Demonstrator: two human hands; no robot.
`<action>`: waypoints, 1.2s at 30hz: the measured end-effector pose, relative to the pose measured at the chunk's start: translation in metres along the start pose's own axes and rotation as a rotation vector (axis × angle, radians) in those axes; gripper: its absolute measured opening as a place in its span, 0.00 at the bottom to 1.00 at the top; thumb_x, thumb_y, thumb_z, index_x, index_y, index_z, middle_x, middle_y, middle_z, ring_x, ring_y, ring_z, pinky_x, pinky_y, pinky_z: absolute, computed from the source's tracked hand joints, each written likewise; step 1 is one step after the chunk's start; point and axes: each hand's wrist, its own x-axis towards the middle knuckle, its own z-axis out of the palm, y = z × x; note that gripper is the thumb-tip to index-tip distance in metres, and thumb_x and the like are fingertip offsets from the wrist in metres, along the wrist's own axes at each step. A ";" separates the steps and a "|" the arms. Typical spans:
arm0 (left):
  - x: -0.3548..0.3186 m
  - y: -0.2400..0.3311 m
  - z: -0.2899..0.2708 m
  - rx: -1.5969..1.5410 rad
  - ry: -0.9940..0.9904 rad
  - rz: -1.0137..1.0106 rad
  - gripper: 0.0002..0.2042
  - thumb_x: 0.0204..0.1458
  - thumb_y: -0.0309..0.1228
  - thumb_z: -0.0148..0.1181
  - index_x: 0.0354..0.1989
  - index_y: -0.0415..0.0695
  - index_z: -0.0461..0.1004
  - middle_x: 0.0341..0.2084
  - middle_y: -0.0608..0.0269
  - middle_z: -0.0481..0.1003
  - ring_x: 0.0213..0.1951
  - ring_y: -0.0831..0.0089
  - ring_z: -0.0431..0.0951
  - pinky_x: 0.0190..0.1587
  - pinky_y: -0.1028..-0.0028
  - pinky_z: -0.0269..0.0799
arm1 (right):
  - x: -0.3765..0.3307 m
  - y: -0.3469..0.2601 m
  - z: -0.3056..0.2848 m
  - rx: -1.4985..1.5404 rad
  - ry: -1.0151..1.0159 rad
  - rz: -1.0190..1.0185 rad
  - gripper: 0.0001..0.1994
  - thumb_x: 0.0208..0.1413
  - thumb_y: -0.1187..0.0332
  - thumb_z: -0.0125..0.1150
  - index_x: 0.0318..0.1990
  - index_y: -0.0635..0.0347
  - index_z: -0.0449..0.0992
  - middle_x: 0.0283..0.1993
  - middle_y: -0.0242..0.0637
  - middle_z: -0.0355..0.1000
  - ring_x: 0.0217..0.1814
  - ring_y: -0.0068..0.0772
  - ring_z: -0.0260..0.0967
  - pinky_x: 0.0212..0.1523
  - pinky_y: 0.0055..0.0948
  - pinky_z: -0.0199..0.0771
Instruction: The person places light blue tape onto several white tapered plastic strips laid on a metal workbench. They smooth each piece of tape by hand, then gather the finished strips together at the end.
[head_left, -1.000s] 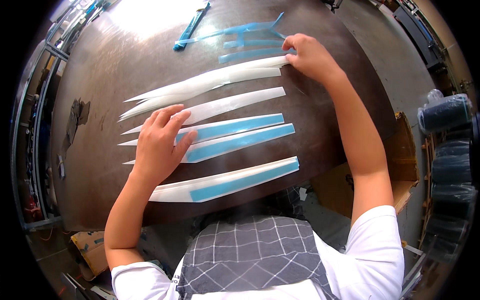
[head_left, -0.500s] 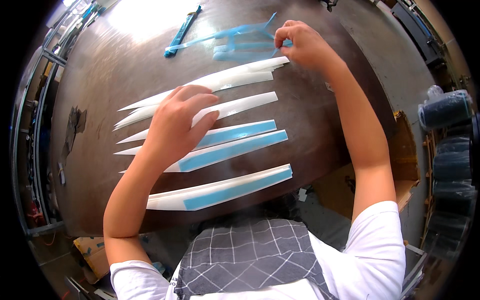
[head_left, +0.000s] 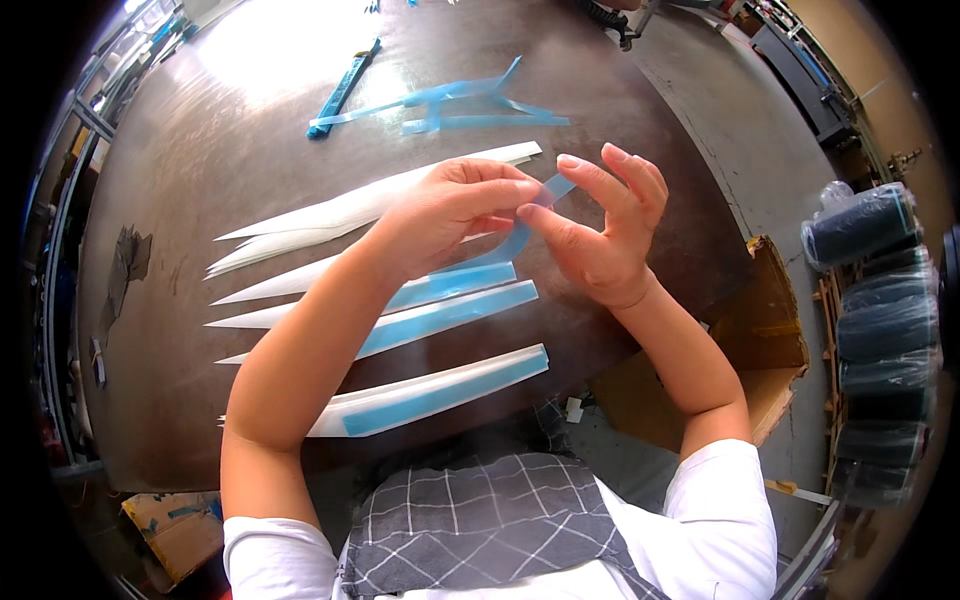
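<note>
Both my hands meet above the middle of the dark table (head_left: 200, 200). My left hand (head_left: 450, 205) and my right hand (head_left: 600, 230) pinch a thin translucent blue film strip (head_left: 515, 240) between their fingertips. The strip curves down toward a long white pointed blade piece (head_left: 445, 285) with a blue band that lies under my hands. Several more white pointed pieces lie side by side: two bare ones (head_left: 340, 210) farther away, one with blue film (head_left: 450, 315) below, and another (head_left: 430, 392) nearest my body.
A heap of peeled blue film strips (head_left: 450, 100) and a blue bar-shaped tool (head_left: 340, 90) lie at the table's far side. An open cardboard box (head_left: 770, 340) sits on the floor to the right, beside dark rolls (head_left: 880, 300) stacked on a rack.
My right hand came back from the far film heap toward the middle. My left hand lifted off the pieces, and both now pinch a blue strip.
</note>
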 end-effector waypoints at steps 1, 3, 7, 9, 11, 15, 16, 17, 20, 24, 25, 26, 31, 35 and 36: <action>0.000 -0.004 -0.001 -0.092 -0.016 -0.035 0.11 0.66 0.33 0.60 0.48 0.39 0.82 0.43 0.54 0.81 0.47 0.71 0.82 0.55 0.72 0.78 | -0.001 -0.002 -0.001 -0.008 -0.012 -0.004 0.06 0.49 0.63 0.76 0.34 0.35 0.85 0.59 0.24 0.72 0.71 0.34 0.57 0.72 0.39 0.49; -0.003 -0.007 -0.001 -0.238 0.004 -0.065 0.09 0.66 0.32 0.60 0.45 0.40 0.81 0.40 0.56 0.82 0.43 0.72 0.83 0.54 0.71 0.79 | -0.001 -0.006 -0.003 0.047 -0.032 0.018 0.07 0.49 0.67 0.74 0.34 0.38 0.84 0.59 0.27 0.73 0.71 0.35 0.59 0.71 0.41 0.52; -0.014 -0.010 -0.004 -0.448 0.002 -0.123 0.07 0.67 0.30 0.58 0.41 0.41 0.79 0.33 0.59 0.82 0.33 0.75 0.83 0.50 0.69 0.82 | 0.002 -0.013 -0.017 0.237 -0.066 0.261 0.11 0.48 0.76 0.67 0.37 0.45 0.83 0.58 0.33 0.73 0.67 0.38 0.64 0.67 0.43 0.60; -0.020 -0.011 -0.007 -0.461 0.008 -0.137 0.07 0.67 0.31 0.58 0.40 0.41 0.79 0.30 0.60 0.82 0.29 0.76 0.82 0.46 0.70 0.83 | 0.007 -0.011 -0.016 0.307 -0.040 0.369 0.11 0.48 0.79 0.61 0.37 0.54 0.82 0.54 0.39 0.75 0.60 0.44 0.70 0.61 0.43 0.68; -0.024 -0.013 -0.009 -0.428 0.032 -0.140 0.07 0.67 0.32 0.59 0.40 0.42 0.79 0.28 0.60 0.81 0.25 0.77 0.81 0.41 0.71 0.84 | 0.003 -0.005 -0.010 0.425 -0.053 0.483 0.10 0.48 0.79 0.62 0.37 0.57 0.82 0.52 0.41 0.76 0.58 0.45 0.71 0.60 0.42 0.70; -0.031 -0.007 -0.011 -0.248 0.138 -0.199 0.08 0.66 0.35 0.62 0.37 0.43 0.79 0.26 0.62 0.80 0.22 0.81 0.78 0.29 0.79 0.80 | -0.002 -0.002 -0.002 0.448 -0.120 0.559 0.08 0.50 0.79 0.60 0.37 0.60 0.82 0.48 0.41 0.78 0.56 0.45 0.72 0.58 0.41 0.72; -0.033 -0.003 -0.013 -0.167 0.163 -0.222 0.09 0.65 0.35 0.62 0.36 0.43 0.79 0.25 0.63 0.80 0.21 0.81 0.78 0.27 0.80 0.79 | -0.005 -0.001 0.000 0.465 -0.139 0.593 0.07 0.51 0.79 0.59 0.36 0.60 0.82 0.47 0.40 0.79 0.55 0.44 0.72 0.58 0.40 0.72; -0.034 0.000 -0.015 -0.086 0.187 -0.244 0.09 0.65 0.35 0.63 0.35 0.43 0.79 0.25 0.64 0.79 0.20 0.82 0.77 0.25 0.82 0.77 | -0.009 -0.001 0.002 0.481 -0.158 0.627 0.07 0.51 0.79 0.59 0.35 0.60 0.82 0.46 0.40 0.79 0.54 0.44 0.72 0.57 0.39 0.73; -0.031 0.006 -0.019 0.016 0.243 -0.336 0.11 0.64 0.36 0.64 0.33 0.42 0.79 0.23 0.65 0.78 0.19 0.84 0.75 0.22 0.85 0.74 | -0.015 0.001 0.004 0.538 -0.229 0.746 0.07 0.51 0.78 0.58 0.34 0.60 0.82 0.44 0.39 0.80 0.53 0.43 0.73 0.55 0.38 0.74; -0.025 0.000 -0.028 -0.185 0.109 -0.385 0.11 0.65 0.36 0.63 0.33 0.42 0.78 0.23 0.65 0.77 0.19 0.84 0.73 0.20 0.85 0.70 | -0.023 0.004 0.006 0.665 -0.308 0.801 0.07 0.53 0.77 0.59 0.36 0.61 0.83 0.43 0.38 0.81 0.50 0.38 0.76 0.52 0.34 0.75; -0.024 -0.004 -0.029 -0.216 0.077 -0.365 0.10 0.65 0.36 0.63 0.34 0.43 0.78 0.24 0.64 0.77 0.19 0.84 0.72 0.20 0.85 0.67 | -0.022 0.004 0.004 0.768 -0.332 0.884 0.08 0.54 0.77 0.58 0.39 0.61 0.82 0.43 0.36 0.80 0.50 0.33 0.75 0.52 0.31 0.74; -0.023 -0.006 -0.028 -0.248 0.044 -0.346 0.10 0.65 0.35 0.63 0.34 0.43 0.77 0.24 0.64 0.77 0.20 0.83 0.71 0.19 0.85 0.64 | -0.018 0.000 0.001 0.872 -0.355 0.967 0.09 0.56 0.78 0.58 0.41 0.61 0.82 0.44 0.35 0.80 0.49 0.29 0.74 0.52 0.28 0.74; -0.021 -0.006 -0.014 -0.232 0.073 -0.302 0.10 0.65 0.36 0.62 0.35 0.42 0.77 0.24 0.65 0.77 0.19 0.83 0.72 0.19 0.85 0.67 | -0.007 -0.013 -0.001 0.939 -0.292 0.928 0.10 0.58 0.74 0.59 0.46 0.61 0.81 0.44 0.36 0.81 0.47 0.27 0.77 0.47 0.28 0.75; -0.018 -0.005 -0.013 -0.081 0.095 -0.312 0.11 0.66 0.37 0.62 0.37 0.42 0.79 0.23 0.65 0.76 0.18 0.83 0.73 0.20 0.85 0.69 | -0.010 -0.009 0.001 0.917 -0.305 0.930 0.11 0.57 0.75 0.58 0.47 0.61 0.81 0.43 0.38 0.81 0.45 0.28 0.78 0.47 0.28 0.75; -0.018 -0.001 -0.011 -0.014 0.114 -0.326 0.11 0.66 0.36 0.62 0.37 0.42 0.79 0.23 0.66 0.76 0.18 0.83 0.72 0.20 0.85 0.68 | -0.011 -0.007 0.003 0.891 -0.309 0.944 0.11 0.56 0.75 0.58 0.46 0.62 0.81 0.42 0.38 0.81 0.45 0.29 0.78 0.46 0.28 0.76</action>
